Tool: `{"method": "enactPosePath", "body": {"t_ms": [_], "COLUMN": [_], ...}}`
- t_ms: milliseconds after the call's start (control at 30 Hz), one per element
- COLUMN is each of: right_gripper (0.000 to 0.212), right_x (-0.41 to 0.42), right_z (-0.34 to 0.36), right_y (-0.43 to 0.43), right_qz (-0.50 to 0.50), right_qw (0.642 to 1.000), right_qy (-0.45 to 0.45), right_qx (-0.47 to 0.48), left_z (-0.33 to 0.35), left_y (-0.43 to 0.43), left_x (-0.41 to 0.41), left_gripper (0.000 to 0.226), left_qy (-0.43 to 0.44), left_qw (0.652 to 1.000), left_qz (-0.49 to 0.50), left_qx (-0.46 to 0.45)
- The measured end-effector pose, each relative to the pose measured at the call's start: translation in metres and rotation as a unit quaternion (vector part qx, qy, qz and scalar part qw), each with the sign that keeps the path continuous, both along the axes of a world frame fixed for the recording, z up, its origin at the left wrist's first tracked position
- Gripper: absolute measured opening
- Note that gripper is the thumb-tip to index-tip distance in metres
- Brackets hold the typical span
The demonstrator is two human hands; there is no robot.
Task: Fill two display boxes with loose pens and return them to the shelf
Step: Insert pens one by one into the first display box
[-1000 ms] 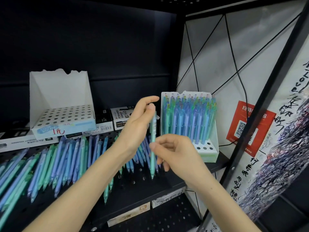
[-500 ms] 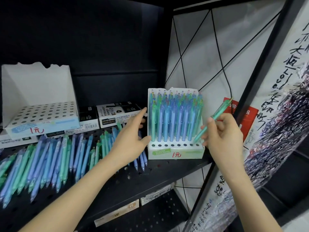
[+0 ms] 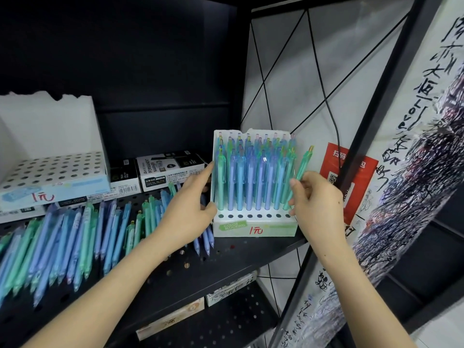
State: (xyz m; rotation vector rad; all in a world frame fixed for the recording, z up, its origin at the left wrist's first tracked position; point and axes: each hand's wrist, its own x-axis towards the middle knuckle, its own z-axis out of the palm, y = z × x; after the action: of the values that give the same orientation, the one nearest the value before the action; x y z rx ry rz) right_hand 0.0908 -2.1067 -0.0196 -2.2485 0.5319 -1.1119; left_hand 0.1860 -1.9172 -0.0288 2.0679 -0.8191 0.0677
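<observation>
While L hand (image 3: 187,212) touches display box (image 3: 273,228), R hand (image 3: 319,204) pinches green pen (image 3: 302,164).

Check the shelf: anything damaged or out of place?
Yes. The empty display box at the left has a ragged, torn top edge on its back wall. Loose pens lie scattered across the shelf beside it.

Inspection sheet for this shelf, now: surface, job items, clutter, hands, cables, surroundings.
Surface: black perforated shelf.
Job's things: right display box nearly full, front holes empty; left display box empty; loose pens lie on the shelf; green pen angled at the right display box's right end.
Clutter: marker boxes behind the loose pens.
Grippers: left hand touches the right display box's left side; right hand pinches the green pen.
Cables: black cable hangs down the white side panel.
Surroundings: red QR sticker, calligraphy banner at right.
</observation>
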Motion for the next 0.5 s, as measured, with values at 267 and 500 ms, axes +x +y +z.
{"method": "enactPosePath", "body": {"t_ms": [267, 500], "right_gripper": [0.041, 0.027], "right_x": [-0.001, -0.008], "right_z": [0.004, 0.005], "right_y": [0.002, 0.012], "right_qz": [-0.01, -0.042], "right_qw": [0.998, 0.996], "right_qy": [0.065, 0.073], "right_qx": [-0.017, -0.019], "left_z": [0.001, 0.001], "left_y": [0.0, 0.003], "left_x": [0.0, -0.001], "left_gripper": [0.075, 0.072], "left_qy": [0.008, 0.006], "left_qw": [1.0, 1.0], "left_qz": [-0.011, -0.015], "left_qx": [-0.01, -0.011]}}
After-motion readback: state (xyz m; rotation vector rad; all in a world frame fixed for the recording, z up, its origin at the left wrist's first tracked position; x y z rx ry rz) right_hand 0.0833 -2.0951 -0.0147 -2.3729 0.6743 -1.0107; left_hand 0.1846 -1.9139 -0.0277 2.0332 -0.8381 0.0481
